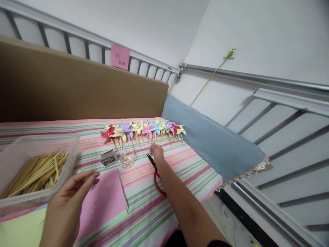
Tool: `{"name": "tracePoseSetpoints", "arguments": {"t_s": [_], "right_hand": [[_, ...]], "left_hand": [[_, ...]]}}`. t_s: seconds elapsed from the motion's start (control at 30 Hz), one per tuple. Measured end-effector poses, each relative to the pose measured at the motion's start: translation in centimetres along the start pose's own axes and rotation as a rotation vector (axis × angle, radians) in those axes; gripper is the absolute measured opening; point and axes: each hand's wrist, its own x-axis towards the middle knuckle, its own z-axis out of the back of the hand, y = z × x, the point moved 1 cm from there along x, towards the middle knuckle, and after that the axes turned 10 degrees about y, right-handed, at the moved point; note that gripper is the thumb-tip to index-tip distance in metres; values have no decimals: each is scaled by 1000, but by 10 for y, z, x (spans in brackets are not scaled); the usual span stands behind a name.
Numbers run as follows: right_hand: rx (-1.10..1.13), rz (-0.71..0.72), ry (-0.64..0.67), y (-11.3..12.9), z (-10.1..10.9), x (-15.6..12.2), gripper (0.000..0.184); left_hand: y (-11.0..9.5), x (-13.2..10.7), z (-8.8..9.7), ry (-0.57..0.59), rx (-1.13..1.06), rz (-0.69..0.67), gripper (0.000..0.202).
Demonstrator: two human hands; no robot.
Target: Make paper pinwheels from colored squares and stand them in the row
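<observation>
My left hand (68, 202) hovers over the near edge of a pink paper sheet (105, 202), thumb and fingers drawn together. Whether anything small is between them I cannot make out. Stretched forward, my right hand (156, 151) is curled closed just in front of a row of paper pinwheels (147, 129) on sticks; what it holds, if anything, is hidden. Red-handled scissors (155, 171) lie partly under my right forearm. Left of that hand sit a round clear tub (127, 160) of small pale pieces and a little open box (108, 158) of shiny metal bits.
A clear plastic bin (65, 141) full of thin wooden sticks (41, 169) stands at left. Yellow paper (23, 226) lies before it. A cardboard panel (84, 92) backs the striped cloth (185, 164). Blue fabric (205, 137) and metal rails (257, 80) border the right.
</observation>
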Motion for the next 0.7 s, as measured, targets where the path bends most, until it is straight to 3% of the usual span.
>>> {"name": "tracePoseSetpoints", "arguments": {"t_s": [0.17,0.4,0.47,0.57,0.6,0.67,0.7], "right_hand": [[123,50,101,4,-5,-73,27],[94,104,179,18,-42,-170,18],[-93,330,190,31,-54,-205,12],[-340,765,500,36,-74,-259,16],[-401,843,669,29,-82,-276,18],[-446,866,808,3,-95,-308,17],[-480,916,951,-15,-101,-325,18]], "left_hand": [[-2,-6,-3,42,-81,-31,39],[7,-5,-5,132,-65,-66,34],[11,-1,-5,185,5,-47,31],[20,-1,-14,344,97,-1,23],[25,-3,-20,406,113,16,22],[34,-11,-35,522,138,41,19],[40,-17,-42,558,162,41,18]]}}
